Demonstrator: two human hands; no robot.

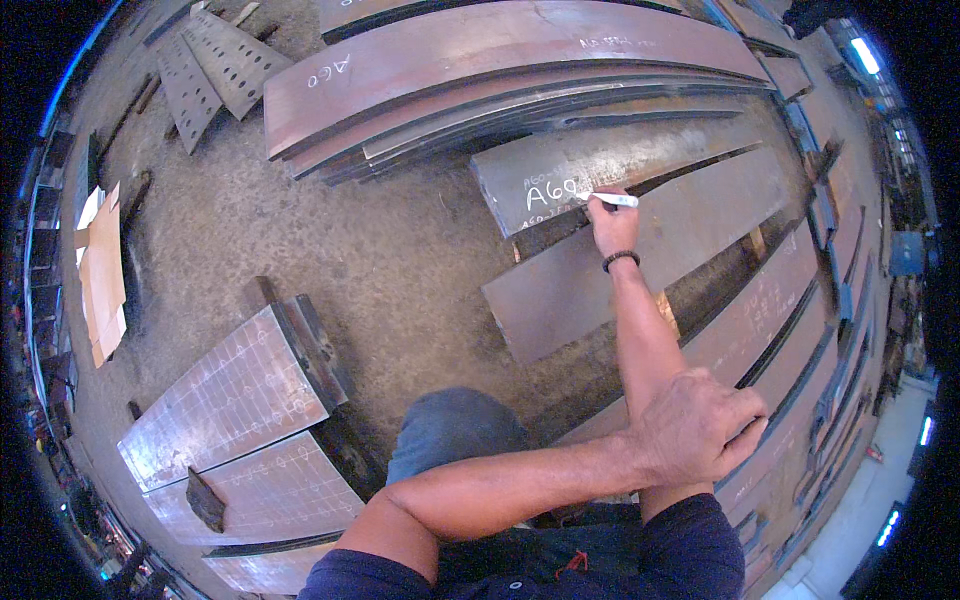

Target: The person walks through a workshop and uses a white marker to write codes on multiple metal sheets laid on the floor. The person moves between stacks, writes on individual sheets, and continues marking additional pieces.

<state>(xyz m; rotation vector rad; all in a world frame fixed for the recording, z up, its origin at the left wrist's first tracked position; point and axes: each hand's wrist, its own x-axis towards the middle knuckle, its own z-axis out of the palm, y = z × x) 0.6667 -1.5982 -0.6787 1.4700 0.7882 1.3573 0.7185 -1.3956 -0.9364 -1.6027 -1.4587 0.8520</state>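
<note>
Your right hand (614,228) pinches a slim white marker (620,200) in its fingers, its tip at the white writing (550,193) near the left end of the grey plate (600,160), which is long, flat and shiny in patches. Just nearer you than that plate lies a second plate (580,285). Your left hand (695,428), nearer still, crosses above your right forearm (640,330), fingers curled in a fist; I cannot tell whether they hold anything

From the right hand (613,230), a passage over concrete floor (390,225) runs toward 9 o'clock. A steel stack (520,55) bars 11 o'clock; the left forearm (520,480), crossing the right forearm (642,335), blocks 6 o'clock. Line-marked plates (220,390) lie at 8 o'clock.
</note>
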